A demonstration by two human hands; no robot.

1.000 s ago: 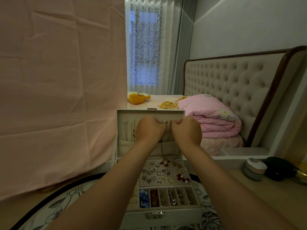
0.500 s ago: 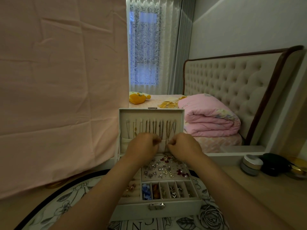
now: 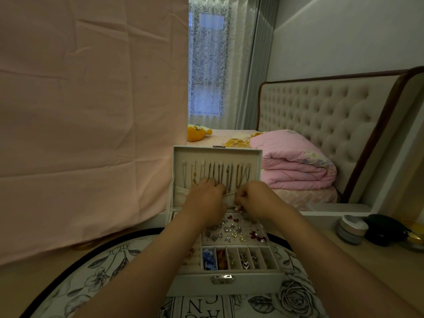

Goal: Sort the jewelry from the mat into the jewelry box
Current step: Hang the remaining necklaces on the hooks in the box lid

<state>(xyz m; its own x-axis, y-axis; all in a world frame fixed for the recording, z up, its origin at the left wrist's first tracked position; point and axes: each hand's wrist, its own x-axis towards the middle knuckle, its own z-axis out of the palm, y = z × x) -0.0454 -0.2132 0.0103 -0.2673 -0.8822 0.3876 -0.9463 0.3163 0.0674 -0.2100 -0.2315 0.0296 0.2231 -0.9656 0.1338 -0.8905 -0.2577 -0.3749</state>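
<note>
The pale jewelry box (image 3: 195,285) stands open on the round floral mat (image 3: 96,271). Its upright lid (image 3: 179,161) carries several necklaces (image 3: 229,177) hanging from hooks above a fabric pocket. My left hand (image 3: 206,198) has its fingers curled over the pocket's rim and pulls it outward. My right hand (image 3: 257,198) pinches a small pendant end of a chain beside the rim. Below them, a stud panel (image 3: 231,232) holds several earrings. A row of narrow compartments (image 3: 243,260) holds small pieces. I see no loose jewelry on the mat.
A pink cloth (image 3: 80,134) hangs close on the left. Small round jars (image 3: 352,228) and a dark container (image 3: 385,229) sit on the wooden top at the right. Behind the box lies a bed with a folded pink quilt (image 3: 296,161).
Both hands have come down from the lid's hooks to the pocket rim, uncovering the hanging necklaces. The view has tilted down a little.
</note>
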